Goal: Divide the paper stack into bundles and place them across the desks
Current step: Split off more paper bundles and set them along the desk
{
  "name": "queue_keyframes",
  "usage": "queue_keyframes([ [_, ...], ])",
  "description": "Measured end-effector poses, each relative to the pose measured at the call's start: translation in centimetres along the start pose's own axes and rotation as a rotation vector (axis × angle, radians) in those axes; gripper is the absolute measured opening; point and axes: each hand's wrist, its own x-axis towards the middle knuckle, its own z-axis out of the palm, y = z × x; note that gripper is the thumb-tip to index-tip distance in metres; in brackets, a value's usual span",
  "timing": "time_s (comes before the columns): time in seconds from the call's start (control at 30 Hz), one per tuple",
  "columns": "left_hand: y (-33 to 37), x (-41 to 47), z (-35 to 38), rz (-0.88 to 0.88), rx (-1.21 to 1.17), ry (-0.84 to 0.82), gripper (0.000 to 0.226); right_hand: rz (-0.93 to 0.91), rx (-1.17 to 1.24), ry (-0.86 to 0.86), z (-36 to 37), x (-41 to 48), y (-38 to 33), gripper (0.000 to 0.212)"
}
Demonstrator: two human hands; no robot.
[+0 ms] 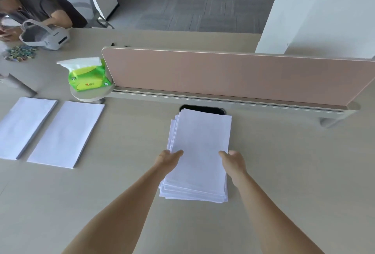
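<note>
Both hands' grip (199, 155) flanking paper stack (199, 132).

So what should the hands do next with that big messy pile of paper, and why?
Probably pinch and lift a part of the sheets off the top. The left hand and right hand touch the sides of the paper stack, thumbs on top. It is still thick and uneven, while only two flat bundles lie on the desk to the left.

Three lots of white paper on the pale wooden surface (129, 172) — one loose thick stack (199, 152), two flat neat bundles (24, 126) (68, 134) — plus two bare hands (167, 159) (233, 162), one green tissue pack (89, 78), one white headset (47, 36)
</note>
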Motion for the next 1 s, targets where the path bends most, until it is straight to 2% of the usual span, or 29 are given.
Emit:
queue_keyframes([
  [0.1, -0.2, 0.3, 0.8, -0.033, -0.019, 0.033, 0.061, -0.013, -0.034, -0.030, 0.5, 0.4, -0.1, 0.019],
  [0.2, -0.7, 1.1, 0.8, -0.067, -0.039, 0.072, 0.060, -0.040, -0.088, -0.024, 1.1, 1.1, 0.0, 0.031],
  [0.33, -0.6, 2.1, 0.7, -0.095, -0.075, 0.110, 0.052, -0.040, -0.166, -0.017, 1.2, 1.9, -0.4, 0.031],
  [0.5, -0.8, 2.5, 1.2, -0.105, -0.095, 0.115, 0.057, 0.096, 0.070, -0.090, 0.9, 3.3, 0.1, 0.025],
  [0.63, -1.5, 2.3, 0.9, -0.100, -0.095, 0.127, 0.057, 0.048, 0.068, -0.139, 1.7, 2.2, -0.8, 0.030],
  [0.9, -8.1, 1.5, -6.9, -0.175, -0.128, 0.179, 0.061, 0.052, 0.040, -0.323, 9.2, -1.6, -2.3, 0.019],
  [1.0, -11.2, 2.0, -10.6, -0.226, -0.079, 0.197, 0.076, 0.025, 0.022, -0.370, 13.8, -3.6, -2.9, 0.021],
])
